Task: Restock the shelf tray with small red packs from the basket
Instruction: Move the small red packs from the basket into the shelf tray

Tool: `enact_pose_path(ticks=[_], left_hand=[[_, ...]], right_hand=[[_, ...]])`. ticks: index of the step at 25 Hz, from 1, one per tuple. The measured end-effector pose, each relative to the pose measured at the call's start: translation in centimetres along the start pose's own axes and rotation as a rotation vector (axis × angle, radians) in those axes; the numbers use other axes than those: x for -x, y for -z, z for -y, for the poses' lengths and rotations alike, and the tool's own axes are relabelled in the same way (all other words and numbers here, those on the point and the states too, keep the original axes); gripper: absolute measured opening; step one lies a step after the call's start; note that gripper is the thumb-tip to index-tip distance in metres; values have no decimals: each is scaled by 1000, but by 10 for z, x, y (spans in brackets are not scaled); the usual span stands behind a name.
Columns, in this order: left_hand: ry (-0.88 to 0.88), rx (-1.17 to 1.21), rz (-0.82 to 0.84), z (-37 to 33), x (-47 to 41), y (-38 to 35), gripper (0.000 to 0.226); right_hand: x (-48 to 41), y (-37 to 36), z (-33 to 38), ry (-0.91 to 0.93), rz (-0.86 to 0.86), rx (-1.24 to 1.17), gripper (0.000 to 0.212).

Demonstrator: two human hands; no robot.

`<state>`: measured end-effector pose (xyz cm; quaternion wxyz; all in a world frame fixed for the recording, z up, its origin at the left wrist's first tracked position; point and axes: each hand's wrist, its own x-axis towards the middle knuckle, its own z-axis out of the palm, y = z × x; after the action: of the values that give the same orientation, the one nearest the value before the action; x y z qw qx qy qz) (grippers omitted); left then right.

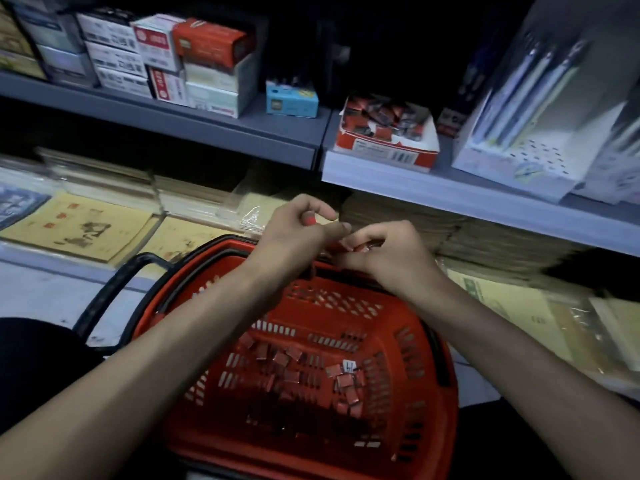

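Left hand (298, 226) pinching one red pack (310, 221) and right hand (391, 254) curled round several more hover above the near basket (446, 362), where many small red packs (346, 379) lie unshelved, while the far shelf tray (381, 154) looks partly filled.

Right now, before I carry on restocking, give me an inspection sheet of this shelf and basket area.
Surface: the grey shelf carries the stock; the red basket sits below and in front of it.
Job's things: the shelf tray on the shelf already holds a heap of packs; small red packs lie loose on the basket floor.
Clutter: stacked boxes, a blue box and pen packs on the shelf; yellow booklets on the lower level.
Hands: the left hand pinches a single red pack; the right hand holds a bunch of packs; both are over the basket's far rim.
Cables: nothing seen.
Surroundings: dim shop aisle; the back of the shelf is dark.
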<state>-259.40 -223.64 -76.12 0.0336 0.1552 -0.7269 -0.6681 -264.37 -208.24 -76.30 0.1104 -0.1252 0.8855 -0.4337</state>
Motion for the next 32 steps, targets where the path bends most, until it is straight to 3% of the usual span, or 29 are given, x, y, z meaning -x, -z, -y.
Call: enact_pose_path(ticks=[4, 15, 21, 25, 32], left_hand=[[-3, 79, 35, -10, -1, -10, 15], [182, 413, 148, -32, -17, 1, 17], [128, 492, 136, -37, -24, 16, 16], [98, 508, 137, -38, -23, 25, 18], [84, 539, 81, -42, -26, 30, 22]], right_hand=[[3, 20, 10, -9, -67, -120, 19], [11, 45, 29, -30, 11, -400, 28], [7, 61, 43, 8, -175, -582, 41], [0, 72, 55, 135, -338, -423, 27], [-55, 86, 75, 389, -603, 212, 22]])
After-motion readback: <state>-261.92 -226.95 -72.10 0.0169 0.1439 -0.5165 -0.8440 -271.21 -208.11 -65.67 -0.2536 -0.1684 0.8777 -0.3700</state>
